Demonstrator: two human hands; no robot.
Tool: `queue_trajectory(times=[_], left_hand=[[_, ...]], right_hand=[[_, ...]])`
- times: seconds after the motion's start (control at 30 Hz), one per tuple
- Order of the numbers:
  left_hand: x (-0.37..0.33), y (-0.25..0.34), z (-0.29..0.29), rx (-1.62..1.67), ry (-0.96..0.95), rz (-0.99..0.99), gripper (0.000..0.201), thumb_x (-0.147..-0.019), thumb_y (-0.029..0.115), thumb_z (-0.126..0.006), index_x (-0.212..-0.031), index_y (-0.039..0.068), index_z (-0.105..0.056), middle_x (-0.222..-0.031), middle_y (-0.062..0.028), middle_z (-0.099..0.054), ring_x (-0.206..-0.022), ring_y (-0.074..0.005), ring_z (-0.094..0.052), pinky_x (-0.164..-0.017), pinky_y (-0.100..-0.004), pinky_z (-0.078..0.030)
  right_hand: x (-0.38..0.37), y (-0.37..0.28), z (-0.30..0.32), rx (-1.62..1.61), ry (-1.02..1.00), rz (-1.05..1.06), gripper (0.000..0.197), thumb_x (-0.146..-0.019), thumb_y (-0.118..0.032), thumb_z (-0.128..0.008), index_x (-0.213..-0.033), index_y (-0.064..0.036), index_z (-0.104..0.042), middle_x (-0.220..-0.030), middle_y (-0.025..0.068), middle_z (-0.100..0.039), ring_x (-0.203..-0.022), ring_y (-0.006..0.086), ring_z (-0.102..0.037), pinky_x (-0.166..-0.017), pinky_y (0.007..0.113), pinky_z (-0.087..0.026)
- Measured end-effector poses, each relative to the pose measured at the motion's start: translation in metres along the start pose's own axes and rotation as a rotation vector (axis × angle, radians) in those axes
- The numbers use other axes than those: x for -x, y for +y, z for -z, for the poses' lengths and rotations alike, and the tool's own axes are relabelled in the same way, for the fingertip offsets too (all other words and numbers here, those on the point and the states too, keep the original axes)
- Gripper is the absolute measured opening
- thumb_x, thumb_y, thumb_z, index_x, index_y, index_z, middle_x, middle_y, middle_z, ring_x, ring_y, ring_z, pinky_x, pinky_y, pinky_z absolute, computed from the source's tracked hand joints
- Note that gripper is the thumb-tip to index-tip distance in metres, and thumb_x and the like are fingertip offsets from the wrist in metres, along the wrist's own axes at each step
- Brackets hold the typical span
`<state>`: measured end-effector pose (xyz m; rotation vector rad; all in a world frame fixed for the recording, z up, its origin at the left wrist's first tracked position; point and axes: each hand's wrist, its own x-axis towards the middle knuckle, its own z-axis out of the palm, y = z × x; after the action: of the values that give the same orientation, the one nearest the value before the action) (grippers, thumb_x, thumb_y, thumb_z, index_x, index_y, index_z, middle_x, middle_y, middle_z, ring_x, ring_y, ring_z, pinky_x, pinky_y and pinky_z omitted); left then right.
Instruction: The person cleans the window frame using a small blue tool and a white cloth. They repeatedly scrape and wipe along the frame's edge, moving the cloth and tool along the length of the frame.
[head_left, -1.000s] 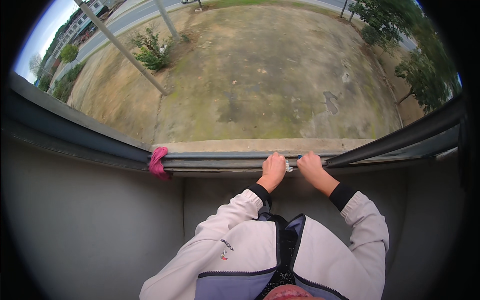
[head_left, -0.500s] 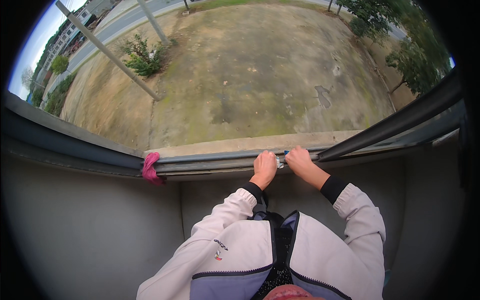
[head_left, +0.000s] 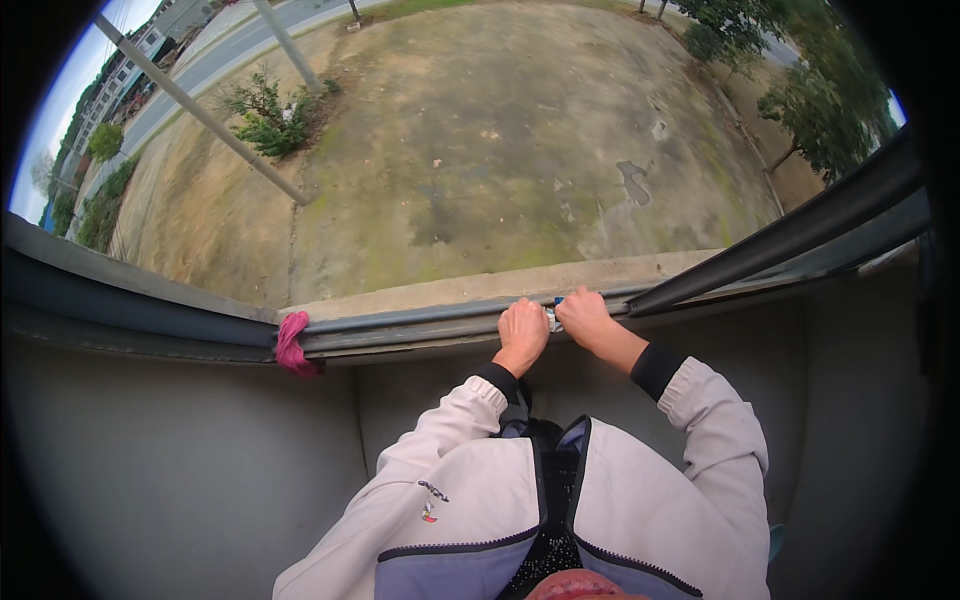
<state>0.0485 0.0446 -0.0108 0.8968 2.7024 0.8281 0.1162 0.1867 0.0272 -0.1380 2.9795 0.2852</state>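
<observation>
My left hand [head_left: 522,328] and my right hand [head_left: 585,314] are side by side, just above the window track [head_left: 410,334]. Both are closed, with fingers bent inward. A small white or silvery crumpled piece with a bit of blue, perhaps a wrapper [head_left: 553,321], shows between them, gripped from both sides. Most of it is hidden by my fingers, so its exact kind is unclear. To the left, a pink cloth [head_left: 292,345] hangs over the track and drapes down the inner wall.
A dark window frame [head_left: 790,240] slants up on the right, and another grey frame [head_left: 140,315] runs along the left. Below the sill is a grey inner wall [head_left: 200,440]. Outside lie a mossy concrete yard [head_left: 480,150], a leaning pole [head_left: 205,115], shrubs and trees.
The view has shifted slightly, so the scene sits a little further left. My hands remain together at the small piece, my right hand perhaps slightly closer to the left.
</observation>
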Motion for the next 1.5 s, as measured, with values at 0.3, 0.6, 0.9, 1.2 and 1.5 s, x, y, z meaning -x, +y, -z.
queue_trajectory(times=[0.3, 0.6, 0.9, 1.2, 1.5], left_hand=[[0.000, -0.016, -0.009, 0.141, 0.035, -0.103, 0.021, -0.092, 0.012, -0.063, -0.078, -0.001, -0.072, -0.089, -0.0215, -0.069, -0.086, -0.0432, -0.068, -0.075, -0.0548, -0.055], [-0.011, -0.030, -0.003, 0.234, -0.085, -0.166, 0.014, -0.088, 0.012, -0.068, -0.092, 0.003, -0.077, -0.093, -0.0188, -0.070, -0.093, -0.0411, -0.068, -0.081, -0.0507, -0.054], [-0.001, -0.035, 0.016, 0.172, -0.013, -0.134, 0.015, -0.090, 0.013, -0.068, -0.094, 0.003, -0.077, -0.091, -0.0173, -0.069, -0.092, -0.0405, -0.068, -0.082, -0.0492, -0.054], [-0.008, -0.030, 0.006, 0.219, -0.079, -0.167, 0.014, -0.090, 0.012, -0.066, -0.092, 0.004, -0.077, -0.092, -0.0166, -0.070, -0.095, -0.0398, -0.067, -0.084, -0.0498, -0.054], [-0.002, -0.028, 0.011, 0.053, -0.031, -0.159, 0.013, -0.091, 0.011, -0.066, -0.091, 0.003, -0.077, -0.092, -0.0164, -0.068, -0.094, -0.0393, -0.066, -0.083, -0.0501, -0.054]], right_hand=[[-0.003, 0.004, 0.001, -0.110, -0.031, -0.011, 0.007, -0.070, -0.009, -0.080, -0.076, -0.0090, -0.076, -0.082, 0.0120, -0.075, -0.087, 0.0313, -0.073, -0.068, 0.040, -0.061], [-0.008, 0.005, 0.004, -0.099, -0.069, 0.020, 0.006, -0.074, -0.008, -0.079, -0.079, -0.0114, -0.077, -0.085, 0.0111, -0.077, -0.089, 0.0309, -0.076, -0.070, 0.040, -0.063], [-0.006, 0.016, 0.002, -0.148, -0.074, 0.075, 0.006, -0.074, -0.008, -0.079, -0.080, -0.0104, -0.078, -0.084, 0.0133, -0.076, -0.091, 0.0330, -0.075, -0.070, 0.042, -0.063], [-0.012, 0.010, 0.007, -0.137, -0.078, 0.124, 0.009, -0.073, -0.008, -0.079, -0.082, -0.0106, -0.078, -0.084, 0.0112, -0.077, -0.091, 0.0319, -0.076, -0.071, 0.041, -0.063], [-0.003, 0.021, 0.011, -0.085, -0.145, 0.028, 0.012, -0.071, -0.010, -0.082, -0.082, -0.0120, -0.079, -0.083, 0.0109, -0.077, -0.089, 0.0293, -0.076, -0.070, 0.039, -0.062]])
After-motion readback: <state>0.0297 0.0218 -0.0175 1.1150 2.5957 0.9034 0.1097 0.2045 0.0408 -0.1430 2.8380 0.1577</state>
